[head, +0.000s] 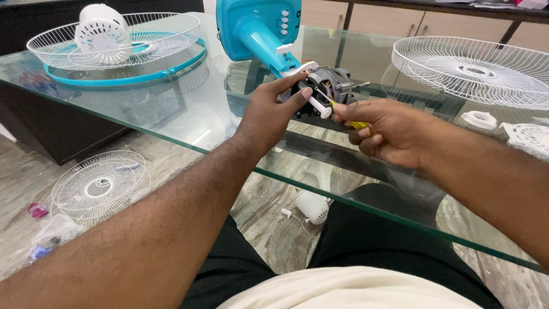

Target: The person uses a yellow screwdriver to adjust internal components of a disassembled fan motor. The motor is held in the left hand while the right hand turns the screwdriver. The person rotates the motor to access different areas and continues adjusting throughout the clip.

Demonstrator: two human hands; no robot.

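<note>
Fan motor (329, 86) gripped by left hand (269, 111) fingers; right hand (389, 129) fingers clench screwdriver (349, 117) against it.

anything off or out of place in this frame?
Yes. A wire fan guard and a white motor cover lie on the floor under the glass table. The fan motor is bare, held by the left hand.
</note>
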